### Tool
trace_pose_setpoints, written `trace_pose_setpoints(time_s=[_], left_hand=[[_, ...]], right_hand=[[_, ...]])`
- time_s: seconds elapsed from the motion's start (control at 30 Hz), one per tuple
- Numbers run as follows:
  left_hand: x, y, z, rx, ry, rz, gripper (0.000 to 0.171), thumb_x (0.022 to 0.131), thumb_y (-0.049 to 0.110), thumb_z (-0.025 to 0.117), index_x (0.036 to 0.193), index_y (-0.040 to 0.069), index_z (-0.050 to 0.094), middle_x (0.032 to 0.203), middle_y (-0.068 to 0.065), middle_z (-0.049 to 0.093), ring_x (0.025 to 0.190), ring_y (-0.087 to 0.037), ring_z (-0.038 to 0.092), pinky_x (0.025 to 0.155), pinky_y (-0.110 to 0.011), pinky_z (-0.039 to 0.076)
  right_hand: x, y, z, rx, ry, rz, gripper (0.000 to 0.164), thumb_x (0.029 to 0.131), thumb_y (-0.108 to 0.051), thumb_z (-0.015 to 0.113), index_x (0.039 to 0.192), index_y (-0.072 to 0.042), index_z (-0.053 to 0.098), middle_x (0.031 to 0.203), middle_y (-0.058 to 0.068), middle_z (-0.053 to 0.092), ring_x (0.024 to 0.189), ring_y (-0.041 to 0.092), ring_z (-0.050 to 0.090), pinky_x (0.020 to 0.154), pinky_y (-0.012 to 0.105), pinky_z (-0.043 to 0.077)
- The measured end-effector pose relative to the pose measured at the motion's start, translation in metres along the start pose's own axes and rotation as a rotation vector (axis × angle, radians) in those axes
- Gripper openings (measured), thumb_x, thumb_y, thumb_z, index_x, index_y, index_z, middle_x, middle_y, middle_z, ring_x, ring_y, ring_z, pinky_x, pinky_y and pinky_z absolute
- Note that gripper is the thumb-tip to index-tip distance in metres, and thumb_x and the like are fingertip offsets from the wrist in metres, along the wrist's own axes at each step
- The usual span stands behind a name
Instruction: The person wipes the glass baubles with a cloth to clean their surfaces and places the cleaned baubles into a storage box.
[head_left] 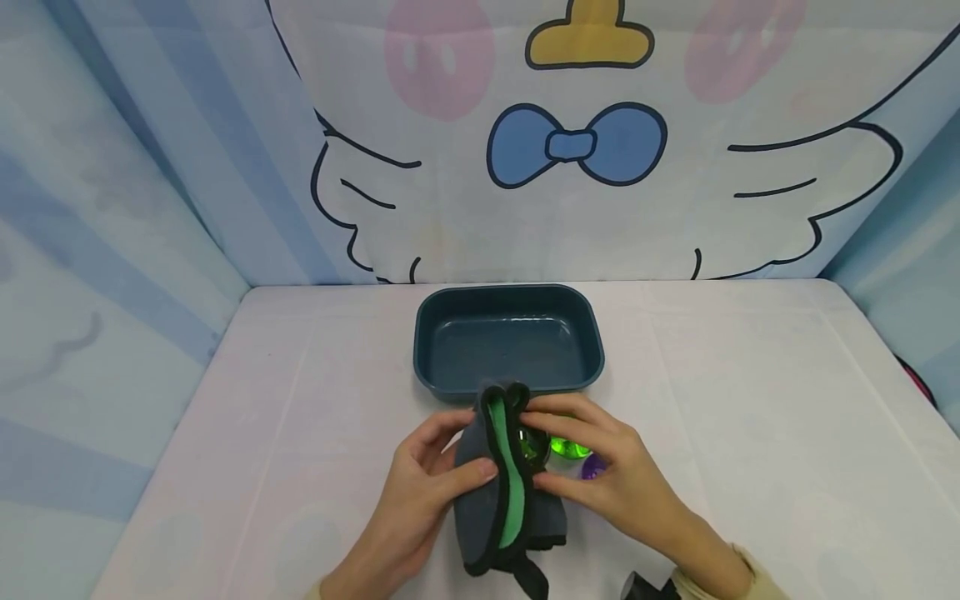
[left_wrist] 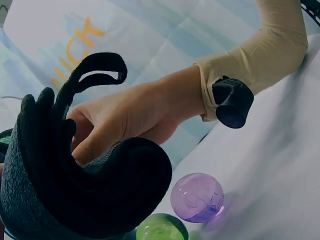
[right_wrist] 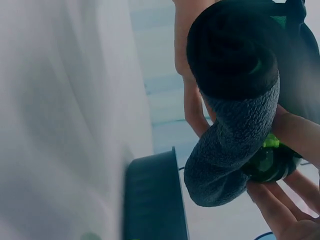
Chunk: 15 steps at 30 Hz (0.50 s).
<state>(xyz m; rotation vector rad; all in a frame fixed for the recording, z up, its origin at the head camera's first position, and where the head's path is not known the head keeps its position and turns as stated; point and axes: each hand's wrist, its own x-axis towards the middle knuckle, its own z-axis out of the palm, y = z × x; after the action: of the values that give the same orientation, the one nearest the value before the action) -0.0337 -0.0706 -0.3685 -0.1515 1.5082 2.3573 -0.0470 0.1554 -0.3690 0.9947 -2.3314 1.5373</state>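
Note:
A folded dark grey, fuzzy cloth point(head_left: 474, 508) with black edging, a green inner side and a black loop is held up near the table's front. My left hand point(head_left: 423, 483) grips its left side, thumb on the near face. From the right, my right hand point(head_left: 611, 467) has its fingertips and thumb at the cloth's black edge, around a dark green, see-through ball point(right_wrist: 267, 165) pressed against the cloth. Behind that hand, partly hidden, lie a bright green ball point(head_left: 570, 448) and a purple ball point(left_wrist: 197, 197) on the table.
A dark blue-green rectangular basin point(head_left: 510, 342) stands just beyond the cloth, at the back middle of the white-covered table point(head_left: 750, 400). Printed curtains point(head_left: 570, 225) rise behind the table and at both sides. A black wrist camera point(head_left: 641, 586) sits by the right sleeve.

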Motion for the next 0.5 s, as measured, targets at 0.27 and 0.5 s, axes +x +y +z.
trace_pose_setpoints(time_s=[0.27,0.5], left_hand=[[0.0004,-0.0002,0.0020,0.048,-0.017,0.002,0.049,0.080,0.003,0.079,0.125,0.005,0.060,0.131,-0.009,0.058,0.119,-0.027,0.058,0.093,-0.034,0.054],[-0.0005,0.0001,0.0015,0.059,-0.006,-0.023,0.048,0.080,0.003,0.079,0.124,0.005,0.060,0.130,-0.010,0.058,0.114,-0.025,0.061,0.090,-0.033,0.054]], right_hand=[[0.0005,-0.0018,-0.0019,0.065,0.013,0.113,0.052,0.078,-0.002,0.081,0.128,-0.004,0.065,0.121,0.010,0.065,0.107,0.012,0.066,0.082,0.030,0.059],[-0.0006,0.0012,-0.0007,0.098,-0.008,0.264,0.049,0.081,-0.011,0.081,0.127,-0.007,0.066,0.121,0.006,0.067,0.104,0.013,0.068,0.079,0.035,0.060]])
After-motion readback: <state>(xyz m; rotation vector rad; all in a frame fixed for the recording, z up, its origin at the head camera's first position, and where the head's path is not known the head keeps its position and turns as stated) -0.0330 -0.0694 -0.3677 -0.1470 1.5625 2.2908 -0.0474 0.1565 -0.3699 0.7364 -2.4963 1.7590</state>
